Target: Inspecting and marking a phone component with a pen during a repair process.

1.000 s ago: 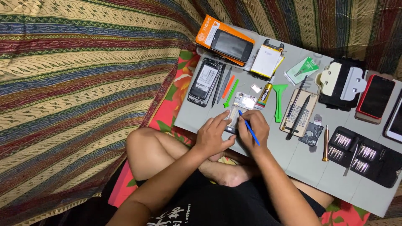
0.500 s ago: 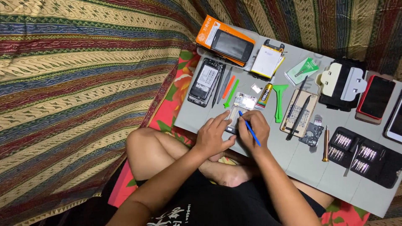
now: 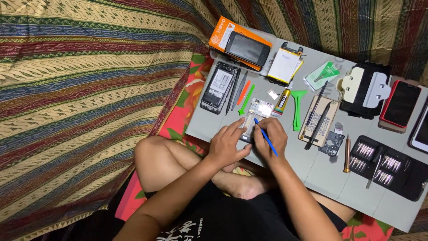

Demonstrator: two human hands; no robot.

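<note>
On the grey mat [image 3: 321, 178], going left to right: an opened phone with its back off [image 3: 217, 87] lies near the left edge, with a dark prying tool and orange and green picks just beside it. Next comes the phone being worked on [image 3: 257, 111], its insides showing, near the front edge. The left hand [image 3: 228, 143] presses it down, fingers spread flat across its lower end. The right hand [image 3: 269, 139] pinches a blue prying stick [image 3: 266, 136] between thumb and fingers, tip set on the phone's inner board. The step looks like prying loose or seating a small part; which one is too small to tell. The next move would call for a light, steady lever without slipping. Further right lie a glue tube [image 3: 281, 101], a green pry tool [image 3: 298, 107], a screwdriver [image 3: 346, 154] and a bit case [image 3: 385, 166].
</note>
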